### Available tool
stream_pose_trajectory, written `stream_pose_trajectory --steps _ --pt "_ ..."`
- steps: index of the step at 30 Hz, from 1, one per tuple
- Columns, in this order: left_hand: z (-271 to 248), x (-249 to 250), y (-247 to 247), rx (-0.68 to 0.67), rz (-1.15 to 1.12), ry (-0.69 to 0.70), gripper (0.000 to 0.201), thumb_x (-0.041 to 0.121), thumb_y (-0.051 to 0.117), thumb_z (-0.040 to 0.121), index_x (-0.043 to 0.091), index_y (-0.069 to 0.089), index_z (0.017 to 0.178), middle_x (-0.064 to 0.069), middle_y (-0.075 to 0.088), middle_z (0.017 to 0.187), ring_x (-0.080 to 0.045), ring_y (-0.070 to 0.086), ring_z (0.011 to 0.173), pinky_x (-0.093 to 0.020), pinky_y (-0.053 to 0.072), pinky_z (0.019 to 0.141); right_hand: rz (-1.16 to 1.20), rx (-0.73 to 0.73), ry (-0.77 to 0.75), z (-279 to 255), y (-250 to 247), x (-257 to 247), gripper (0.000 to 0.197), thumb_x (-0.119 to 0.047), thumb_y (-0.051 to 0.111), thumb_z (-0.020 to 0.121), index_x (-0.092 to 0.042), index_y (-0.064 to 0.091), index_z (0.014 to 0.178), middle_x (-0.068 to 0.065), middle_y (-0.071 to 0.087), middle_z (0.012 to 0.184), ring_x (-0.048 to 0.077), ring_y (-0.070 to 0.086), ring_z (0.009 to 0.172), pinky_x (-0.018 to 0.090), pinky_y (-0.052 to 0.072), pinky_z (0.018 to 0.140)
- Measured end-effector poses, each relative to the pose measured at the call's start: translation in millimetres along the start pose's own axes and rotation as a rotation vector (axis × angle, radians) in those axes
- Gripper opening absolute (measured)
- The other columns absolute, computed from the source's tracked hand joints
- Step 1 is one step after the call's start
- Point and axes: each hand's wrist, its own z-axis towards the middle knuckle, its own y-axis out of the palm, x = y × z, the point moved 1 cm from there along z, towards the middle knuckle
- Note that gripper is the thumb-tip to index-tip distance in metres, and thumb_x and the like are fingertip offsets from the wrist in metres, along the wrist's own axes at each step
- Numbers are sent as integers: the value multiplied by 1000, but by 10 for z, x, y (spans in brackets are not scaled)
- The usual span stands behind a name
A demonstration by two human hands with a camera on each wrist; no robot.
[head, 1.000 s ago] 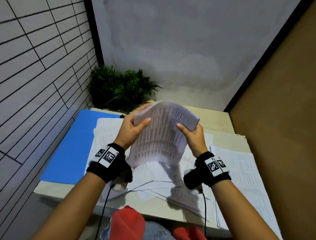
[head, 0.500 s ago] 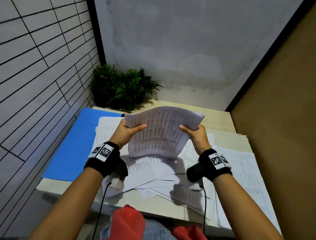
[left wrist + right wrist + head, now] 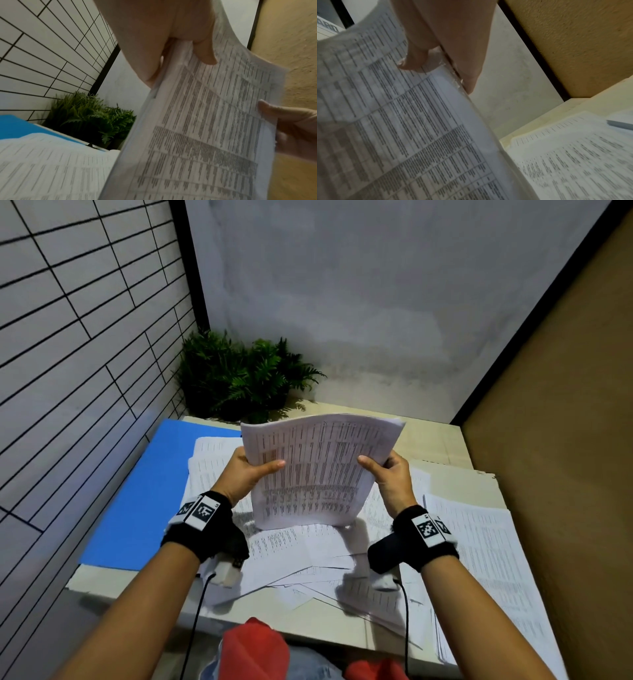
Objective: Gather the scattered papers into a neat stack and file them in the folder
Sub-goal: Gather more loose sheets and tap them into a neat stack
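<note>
1. We see the stack (image 3: 315,470) standing upright between the two hands, its lower edge resting on the loose papers (image 3: 308,549) that cover the table (image 3: 442,440).
2. Our left hand (image 3: 245,474) pinches the stack's left edge, thumb on the printed face and fingers behind; our right hand (image 3: 390,474) pinches the right edge the same way.
3. The folder (image 3: 137,491) lies flat and blue on the table, to the left of the left hand, with papers overlapping its right side.
4. We count two hands, one held stack, one folder and one plant (image 3: 239,378) in the far corner.
5. We cannot count the sheets, in the stack or on the table.
6. The print is too small and blurred to read, and both wrist views are smeared.
</note>
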Motion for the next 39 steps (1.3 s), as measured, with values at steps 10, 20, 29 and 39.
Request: stream_pose_trajectory --steps 10,20,29,39 --pt "96 -253 -3 -54 57 -152 37 16 59 85 3 54 119 -5 62 109 -25 57 110 -48 40 106 -217 -11 72 -62 -39 351 18 -5 46 94 -13 60 101 6 65 101 15 63 90 29 52 87" --pt "208 -245 -72 -56 20 -81 28 0 64 78 27 63 85 22 72 72 -5 61 90 -37 45 95 -114 -35 67 -75 -14 232 33 4 54 87 -15 46 113 -5 61 103 -3 62 91 13 53 76" --pt "220 -228 -24 -7 -25 -54 22 1 63 79 14 63 97 5 64 89 -11 60 89 -43 45 95 -4 49 22 -57 242 75 50 -9 56 88 -15 33 131 -3 57 115 11 56 106 28 48 95" --pt "279 -254 -119 -17 -26 -29 14 10 59 84 15 64 96 5 65 94 -12 61 94 -43 44 100 -224 325 -183 26 154 146 26 -6 35 97 -9 58 108 8 61 101 17 55 94 48 48 95"
